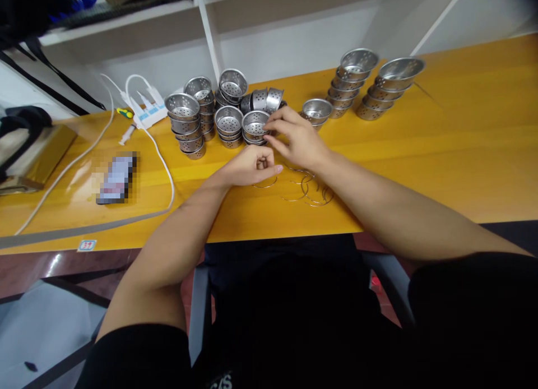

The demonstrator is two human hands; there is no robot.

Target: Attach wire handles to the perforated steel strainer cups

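My right hand (297, 132) reaches to the rim of a perforated metal cup (254, 125), thumb and fingertips pinched at its right edge. This cup sits on top of a short stack. Just in front of it is my left hand (252, 166), its fingers curled in and its thumb pointing right; what they hold, if anything, is hidden. A thin wire arc (266, 185) shows under the left hand; I cannot tell whether it is held or lies on the table. Several loose wire rings (309, 190) lie below my right wrist.
Stacks of similar cups stand left (185, 125) and right (378, 92), with some tipped sideways (260, 99) behind. A power strip (149, 111) with a white cable, a syringe (127, 134) and a blurred phone (117, 179) are on the yellow table (454, 153). Shelving rises behind.
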